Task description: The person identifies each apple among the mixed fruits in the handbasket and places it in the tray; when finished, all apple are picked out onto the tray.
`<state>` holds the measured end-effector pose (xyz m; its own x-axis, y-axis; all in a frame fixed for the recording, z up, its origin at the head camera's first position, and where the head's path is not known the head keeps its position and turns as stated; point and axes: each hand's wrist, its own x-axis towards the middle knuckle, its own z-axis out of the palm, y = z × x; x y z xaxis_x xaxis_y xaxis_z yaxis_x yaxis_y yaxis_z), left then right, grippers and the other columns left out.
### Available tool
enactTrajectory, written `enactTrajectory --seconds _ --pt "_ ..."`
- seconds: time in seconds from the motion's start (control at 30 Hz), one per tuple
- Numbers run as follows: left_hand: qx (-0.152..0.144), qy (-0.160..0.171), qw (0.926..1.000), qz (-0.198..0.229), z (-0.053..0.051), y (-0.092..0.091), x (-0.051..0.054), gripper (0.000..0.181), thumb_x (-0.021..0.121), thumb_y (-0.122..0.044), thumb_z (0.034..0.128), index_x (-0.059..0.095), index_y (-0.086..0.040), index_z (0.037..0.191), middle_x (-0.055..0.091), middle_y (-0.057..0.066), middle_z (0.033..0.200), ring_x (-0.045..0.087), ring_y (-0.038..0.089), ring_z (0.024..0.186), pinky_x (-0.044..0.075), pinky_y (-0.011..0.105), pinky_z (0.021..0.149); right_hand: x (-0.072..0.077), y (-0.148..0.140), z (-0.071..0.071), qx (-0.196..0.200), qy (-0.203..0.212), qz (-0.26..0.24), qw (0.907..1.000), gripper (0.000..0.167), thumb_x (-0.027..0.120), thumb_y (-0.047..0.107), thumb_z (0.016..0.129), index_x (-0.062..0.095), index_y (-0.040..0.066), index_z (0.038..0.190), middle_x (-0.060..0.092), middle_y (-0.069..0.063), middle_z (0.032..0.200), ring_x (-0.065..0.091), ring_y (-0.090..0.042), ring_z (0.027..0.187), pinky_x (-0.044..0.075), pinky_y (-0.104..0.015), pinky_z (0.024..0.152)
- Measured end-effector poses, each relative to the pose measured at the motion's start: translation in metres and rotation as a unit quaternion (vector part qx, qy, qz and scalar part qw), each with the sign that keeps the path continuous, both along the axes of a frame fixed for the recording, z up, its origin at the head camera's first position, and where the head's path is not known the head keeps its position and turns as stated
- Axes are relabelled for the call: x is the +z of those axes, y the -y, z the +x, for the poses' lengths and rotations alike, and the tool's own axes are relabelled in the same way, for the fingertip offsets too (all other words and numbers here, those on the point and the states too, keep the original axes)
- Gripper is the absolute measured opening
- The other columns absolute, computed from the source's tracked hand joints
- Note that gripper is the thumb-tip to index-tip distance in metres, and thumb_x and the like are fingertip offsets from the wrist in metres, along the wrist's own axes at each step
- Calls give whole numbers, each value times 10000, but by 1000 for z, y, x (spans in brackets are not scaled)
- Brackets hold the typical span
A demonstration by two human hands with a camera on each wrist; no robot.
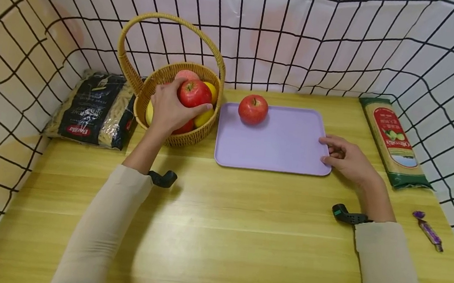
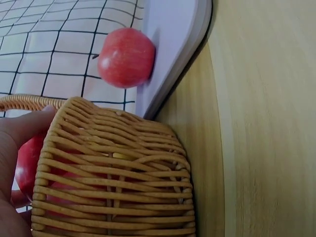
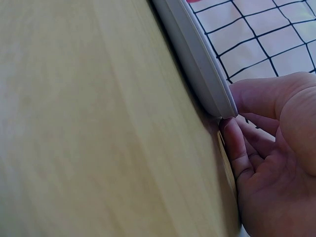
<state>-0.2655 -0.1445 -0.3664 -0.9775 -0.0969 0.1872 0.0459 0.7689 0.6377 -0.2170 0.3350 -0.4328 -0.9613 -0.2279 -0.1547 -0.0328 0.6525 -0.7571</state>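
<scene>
In the head view my left hand [image 1: 169,107] reaches into a wicker basket [image 1: 186,142] and grips a red apple [image 1: 196,94] at its top, thumb and fingers around the sides. Under and around that apple lie other fruits, partly hidden, among them a pinkish one [image 1: 187,75] and yellow ones [image 1: 211,92]. A second red apple [image 1: 253,109] rests near the far left corner of a light purple tray [image 1: 272,149]. At the tray's right edge is my right hand [image 1: 347,160]; the right wrist view shows its thumb and fingers pinching the rim [image 3: 205,74].
Left of the basket lies a bag of pasta [image 1: 87,109]. A green-ended packet [image 1: 395,142] lies at the right, with a purple-wrapped candy [image 1: 429,231] nearer the front. Black-gridded white cloth [image 1: 280,40] walls the wooden table [image 1: 241,236] at the back and sides.
</scene>
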Motion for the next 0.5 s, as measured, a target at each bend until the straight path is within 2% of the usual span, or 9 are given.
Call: enactTrajectory --seconds 0.27,0.5 --pt "-144 -288 9990 313 6 -2 3 951 825 -629 734 506 -159 1497 575 110 1412 448 317 1333 488 536 1056 -3 -1 -1 12 -19 38 10000 520 651 151 1023 506 84 1517 405 -151 1567 443 -200 1038 428 -127 767" --pt "-352 -651 9948 700 12 -2 8 826 859 -561 732 554 -249 1435 603 60 1400 508 278 1313 511 496 1046 -3 -1 -1 -18 9 12 10000 525 655 158 1021 504 87 1519 379 -147 1597 426 -214 1059 414 -133 773"
